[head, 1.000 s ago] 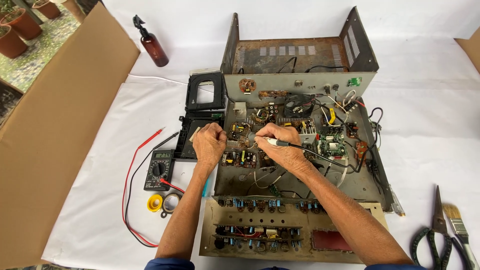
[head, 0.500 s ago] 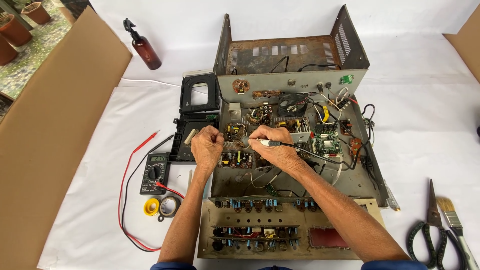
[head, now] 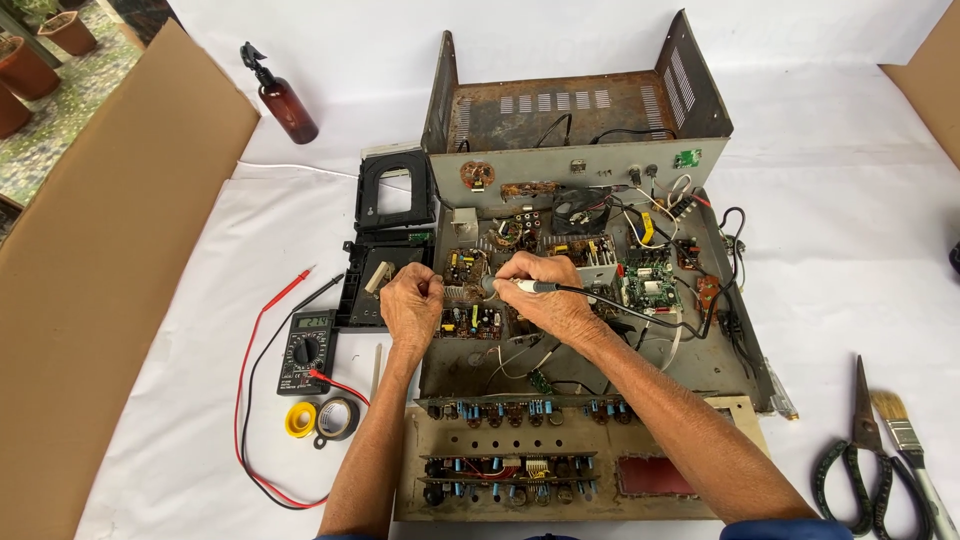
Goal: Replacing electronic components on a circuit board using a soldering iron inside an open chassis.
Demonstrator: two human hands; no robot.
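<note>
An opened grey metal amplifier chassis (head: 700,350) lies on a white sheet, full of circuit boards and wires. My right hand (head: 545,300) grips a soldering iron (head: 535,287) with a black cord, its tip pointing left at a small circuit board (head: 465,268). My left hand (head: 412,300) is closed beside it, pinching something thin at the same board; I cannot tell what it is. The chassis front panel (head: 560,470) with knobs lies flat nearest me.
A multimeter (head: 305,350) with red and black leads lies left of the chassis, with two tape rolls (head: 322,418) below it. A brown spray bottle (head: 285,100) stands at the back left. Scissors (head: 860,450) and a paintbrush (head: 905,440) lie at the right. Cardboard (head: 110,250) borders the left.
Both hands stay at the same board with the soldering iron. The view has shifted slightly; no object has visibly moved.
</note>
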